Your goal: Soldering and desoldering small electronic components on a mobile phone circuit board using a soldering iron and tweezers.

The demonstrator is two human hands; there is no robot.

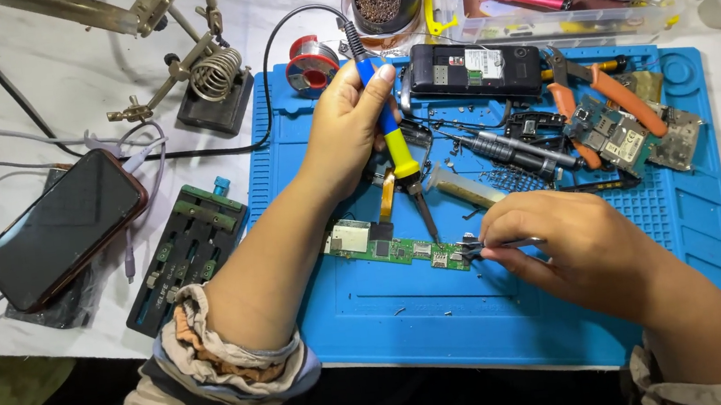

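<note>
Holding the soldering iron (387, 112) in our left hand (349, 129), fingers closed round its blue-and-yellow grip, we angle its tip down toward the green circuit board (382, 244), whose long axis runs left to right across the blue mat (513, 320). Our right hand (572, 244), nearer the board's right end, pinches tweezers (493, 247) shut there.
</note>
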